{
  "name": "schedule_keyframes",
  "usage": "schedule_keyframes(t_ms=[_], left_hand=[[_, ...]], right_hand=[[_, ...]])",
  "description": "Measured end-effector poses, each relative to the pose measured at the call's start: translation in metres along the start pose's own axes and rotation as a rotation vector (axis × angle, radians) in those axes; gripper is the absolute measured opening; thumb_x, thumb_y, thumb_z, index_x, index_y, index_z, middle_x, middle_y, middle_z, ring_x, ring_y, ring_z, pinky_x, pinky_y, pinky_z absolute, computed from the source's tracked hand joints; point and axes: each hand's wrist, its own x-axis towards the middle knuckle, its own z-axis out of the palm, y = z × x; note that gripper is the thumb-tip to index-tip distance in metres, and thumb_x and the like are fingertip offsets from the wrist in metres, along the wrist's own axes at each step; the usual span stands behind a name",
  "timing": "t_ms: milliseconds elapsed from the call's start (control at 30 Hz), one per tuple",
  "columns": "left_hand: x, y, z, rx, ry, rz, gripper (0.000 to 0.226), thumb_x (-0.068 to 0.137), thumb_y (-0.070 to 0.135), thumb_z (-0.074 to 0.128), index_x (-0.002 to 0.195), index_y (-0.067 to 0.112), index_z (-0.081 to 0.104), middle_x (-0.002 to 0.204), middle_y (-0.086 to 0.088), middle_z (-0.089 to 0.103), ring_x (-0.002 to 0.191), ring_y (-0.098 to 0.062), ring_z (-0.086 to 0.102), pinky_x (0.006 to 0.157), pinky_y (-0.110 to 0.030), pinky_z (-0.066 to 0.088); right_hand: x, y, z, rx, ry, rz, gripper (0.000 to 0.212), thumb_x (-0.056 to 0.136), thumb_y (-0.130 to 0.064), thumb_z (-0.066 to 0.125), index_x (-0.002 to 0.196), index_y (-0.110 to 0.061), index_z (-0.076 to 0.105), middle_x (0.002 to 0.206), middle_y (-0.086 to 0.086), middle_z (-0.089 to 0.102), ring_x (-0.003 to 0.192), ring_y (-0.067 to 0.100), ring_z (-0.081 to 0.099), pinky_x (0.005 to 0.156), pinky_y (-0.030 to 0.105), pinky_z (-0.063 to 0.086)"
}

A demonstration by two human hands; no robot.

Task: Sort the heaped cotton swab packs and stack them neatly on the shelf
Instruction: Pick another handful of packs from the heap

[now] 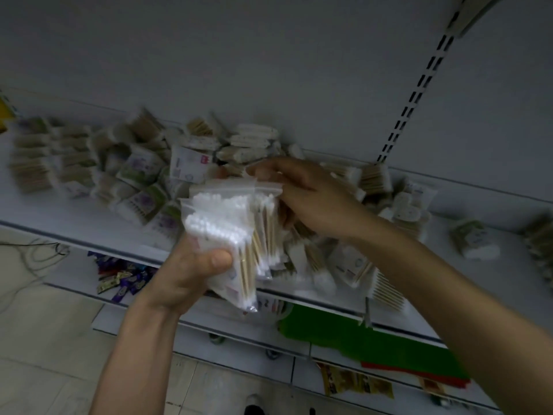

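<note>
Presently, item one: my left hand, thumb pressed across the front and fingers curled round the lower half of a bundle of clear zip bags, each filled with wooden-stemmed cotton swabs, white tips uppermost; the bundle is held upright in the air just in front of the shelf edge. Item two: my right hand, reaching in from the right, fingers bent over the bundle's top and pinching the zip strip of its bags. Item three: a loose heap of swab packs lying behind and around both hands on the white shelf, packs tilted every way, some with purple and green printed labels, some showing only bare sticks and white tips. Item four: squared stacks of packs at the shelf's left end, set side by side against the back panel, blurred. Item five: one single pack lying apart, right of the heap. Item six: a slotted upright rising along the back panel. Item seven, lower shelf: purple wrapped goods to the left, a green sheet to the right, yellow packets below it. Item eight: a pale tiled floor with a thin cable trailing on it.
</note>
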Motion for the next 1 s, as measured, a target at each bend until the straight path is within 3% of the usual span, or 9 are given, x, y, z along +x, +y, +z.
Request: schedule_keyframes(t_ms=[133,200,300,433,600,700,800,900,1000], left_hand=[[-0.020,-0.008,-0.028,-0.486,0.085,0.040,0.037,0.098,0.011,0.047,0.132,-0.004,0.049,0.121,-0.022,0.062,0.115,-0.031,0.059,0.105,-0.043,0.041],[-0.042,-0.022,-0.040,-0.600,0.205,-0.013,0.043,0.099,0.017,0.048,0.138,0.001,0.043,0.123,-0.021,0.060,0.118,-0.033,0.055,0.116,-0.048,0.016],[-0.062,-0.024,-0.035,-0.740,0.222,-0.008,0.049,0.097,0.019,0.049,0.142,0.003,0.036,0.142,-0.024,0.043,0.135,-0.039,0.033,0.108,-0.049,-0.025],[-0.058,-0.024,-0.036,-0.860,0.349,-0.065,0.056,0.093,0.023,0.057,0.143,0.007,0.036,0.150,-0.019,0.034,0.140,-0.038,0.025,0.115,-0.052,-0.007],[-0.052,-0.029,-0.041,-0.796,0.314,0.037,0.058,0.092,0.027,0.058,0.144,0.011,0.038,0.149,-0.016,0.038,0.140,-0.035,0.029,0.113,-0.057,-0.012],[-0.038,-0.029,-0.028,-0.556,0.272,0.109,0.062,0.062,0.042,0.085,0.118,0.024,0.068,0.126,-0.002,0.063,0.121,-0.022,0.056,0.110,-0.059,0.019],[-0.030,-0.024,-0.015,-0.504,0.319,0.166,0.068,0.043,0.048,0.092,0.105,0.027,0.075,0.116,0.001,0.069,0.112,-0.019,0.062,0.105,-0.055,0.033],[-0.020,-0.023,0.000,-0.518,0.247,0.174,0.060,0.049,0.050,0.089,0.104,0.029,0.075,0.113,0.004,0.070,0.109,-0.017,0.064,0.105,-0.051,0.035],[-0.005,-0.019,0.024,-0.451,0.054,0.143,0.043,0.079,0.044,0.071,0.119,0.027,0.068,0.120,0.007,0.067,0.115,-0.011,0.060,0.106,-0.040,0.039]], right_hand=[[0.015,0.028,-0.002,-0.342,0.162,-0.115,0.034,0.095,-0.039,0.041,0.092,-0.012,0.063,0.080,0.006,0.067,0.071,0.016,0.062,0.067,0.038,0.050],[0.011,0.044,-0.005,-0.584,-0.017,-0.167,0.033,0.090,-0.039,0.055,0.110,-0.013,0.063,0.102,0.008,0.066,0.093,0.020,0.060,0.081,0.038,0.049],[0.004,0.065,0.005,-0.891,-0.312,-0.331,0.050,0.081,-0.043,0.064,0.125,-0.020,0.060,0.125,0.004,0.060,0.114,0.025,0.053,0.094,0.037,0.040],[0.008,0.073,0.005,-0.890,-0.240,-0.317,0.041,0.078,-0.027,0.058,0.116,-0.017,0.067,0.122,0.006,0.064,0.111,0.030,0.059,0.096,0.040,0.037],[0.004,0.064,0.005,-0.675,-0.118,-0.343,0.037,0.087,-0.018,0.049,0.120,-0.014,0.065,0.119,0.007,0.066,0.108,0.025,0.062,0.096,0.030,0.041],[0.001,0.053,-0.005,-0.506,0.019,-0.223,0.033,0.098,-0.027,0.045,0.127,-0.015,0.055,0.116,0.006,0.066,0.104,0.023,0.062,0.085,0.033,0.049],[-0.009,0.044,-0.014,-0.362,0.105,-0.172,0.034,0.098,-0.032,0.043,0.128,-0.019,0.051,0.107,0.003,0.068,0.094,0.016,0.065,0.078,0.038,0.053],[-0.027,0.035,-0.021,-0.204,0.113,-0.142,0.032,0.096,-0.038,0.043,0.121,-0.022,0.056,0.097,-0.005,0.069,0.085,0.005,0.066,0.071,0.030,0.057],[-0.052,0.033,-0.037,-0.166,0.158,-0.181,0.020,0.095,-0.039,0.045,0.103,-0.028,0.060,0.079,-0.018,0.065,0.070,-0.005,0.063,0.061,0.012,0.048]])
